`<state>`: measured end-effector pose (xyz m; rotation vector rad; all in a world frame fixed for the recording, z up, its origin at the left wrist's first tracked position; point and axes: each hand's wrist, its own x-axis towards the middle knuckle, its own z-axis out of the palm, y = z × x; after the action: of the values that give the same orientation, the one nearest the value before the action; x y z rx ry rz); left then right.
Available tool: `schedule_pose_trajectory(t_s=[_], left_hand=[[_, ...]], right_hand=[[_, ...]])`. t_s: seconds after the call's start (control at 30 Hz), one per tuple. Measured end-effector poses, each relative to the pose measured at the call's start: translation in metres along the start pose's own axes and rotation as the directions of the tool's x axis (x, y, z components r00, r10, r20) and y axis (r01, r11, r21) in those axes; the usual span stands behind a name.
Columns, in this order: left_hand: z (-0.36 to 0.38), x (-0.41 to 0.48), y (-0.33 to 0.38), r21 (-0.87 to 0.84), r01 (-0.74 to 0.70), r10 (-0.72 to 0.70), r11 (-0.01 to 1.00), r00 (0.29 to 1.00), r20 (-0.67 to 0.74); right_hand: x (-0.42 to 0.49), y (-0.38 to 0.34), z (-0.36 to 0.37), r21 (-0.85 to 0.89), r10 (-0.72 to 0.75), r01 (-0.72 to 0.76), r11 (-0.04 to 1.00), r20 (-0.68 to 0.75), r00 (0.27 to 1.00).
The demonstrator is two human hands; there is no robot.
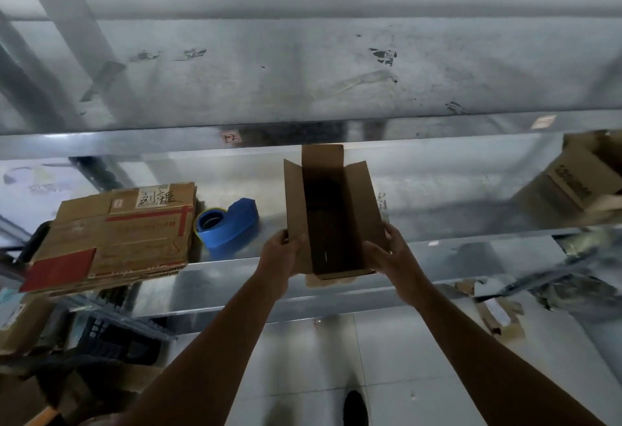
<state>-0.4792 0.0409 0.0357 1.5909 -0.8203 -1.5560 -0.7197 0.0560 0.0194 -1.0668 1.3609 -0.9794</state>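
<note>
Here the open box [333, 210] sits at the front edge of the metal shelf [471, 190], flaps up, inside dark. The left hand [281, 252] grips its left wall and the right hand [387, 250] its right wall, fingers curled round the cardboard. A tag [231, 137] on the rail above reads "1-2". To the left lie a blue roll [229, 227] and a carton [117, 240] with a handwritten Chinese label [158, 198]; its red print is too blurred to read.

You see a plain brown open box [331, 213]; at nine o'clock, a blue tape roll [227, 223] and red-striped carton [114, 234].
</note>
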Motion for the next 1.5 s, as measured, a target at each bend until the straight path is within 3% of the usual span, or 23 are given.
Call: schedule_pose_trajectory(t_s=[0.27,0.83,1.07,1.3,1.5], left_hand=[[0.074,-0.020,0.010,0.009,-0.074,0.072,0.997,0.988,0.140],[0.409,-0.029,0.009,-0.010,-0.094,0.094,0.996,0.976,0.198],[0.501,0.002,0.015,0.024,-0.082,0.074,0.996,0.970,0.233],[0.579,0.052,0.022,0.031,-0.068,0.057,0.997,0.960,0.276],[0.630,0.068,0.032,0.059,-0.062,0.045,0.996,0.968,0.248]], right_hand=[[-0.056,-0.011,-0.057,-0.267,-0.119,0.056,0.962,-0.228,0.966],[-0.093,-0.008,-0.388,-0.459,-0.190,-0.075,0.885,-0.504,0.843],[-0.049,-0.025,-0.488,-0.443,-0.186,-0.096,0.891,-0.551,0.814],[0.001,-0.035,-0.547,-0.463,-0.113,-0.150,0.873,-0.492,0.863],[0.034,-0.035,-0.580,-0.597,-0.168,-0.114,0.794,-0.396,0.903]])
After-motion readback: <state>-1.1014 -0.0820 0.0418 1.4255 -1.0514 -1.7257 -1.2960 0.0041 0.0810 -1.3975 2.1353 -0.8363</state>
